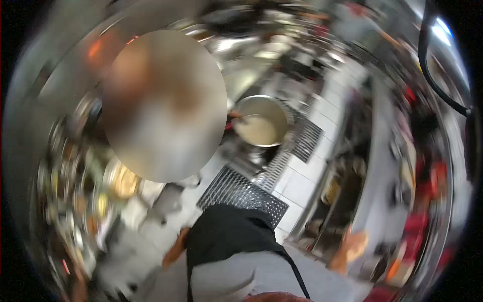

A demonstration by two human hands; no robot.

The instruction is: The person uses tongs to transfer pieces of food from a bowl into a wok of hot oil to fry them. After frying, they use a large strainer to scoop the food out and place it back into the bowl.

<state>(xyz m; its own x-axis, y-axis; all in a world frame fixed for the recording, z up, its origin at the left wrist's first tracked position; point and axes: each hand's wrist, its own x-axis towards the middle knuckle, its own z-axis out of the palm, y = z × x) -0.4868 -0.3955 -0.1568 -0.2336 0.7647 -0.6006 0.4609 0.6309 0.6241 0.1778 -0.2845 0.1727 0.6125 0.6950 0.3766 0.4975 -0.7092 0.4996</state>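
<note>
My right hand hangs low at my side, blurred by motion; looks loose and not holding anything, but can't tell for sure whether the fingers are open or curled. It's near the dark front of a unit w/ shelves or racks inside, details too smeared to read. My left hand is only a thin orange-ish streak by my hip, half hidden behind my apron; can't tell open or closed, and nothing visible in it. Apron is black, worn over a grey top, strap running down across the grey.

Straight below/ahead of me is the floor: pale tiles w/ dark perforated mats laid in a line, another mat further on. Past those sits a big steel pot, round, holding pale beige liquid. A reddish handle or utensil pokes in at its left rim, touching the liquid's edge.

To my left a table carries lots of small stuff, incl. a round dish w/ sth yellow and other bowls, too blurred to name. Another person stands btw that table and the pot, close to me, covering much of the left half of the view. Right side: a long steel surface and red items well apart from my hands, all smeared. A black cable loops across the top right corner.
</note>
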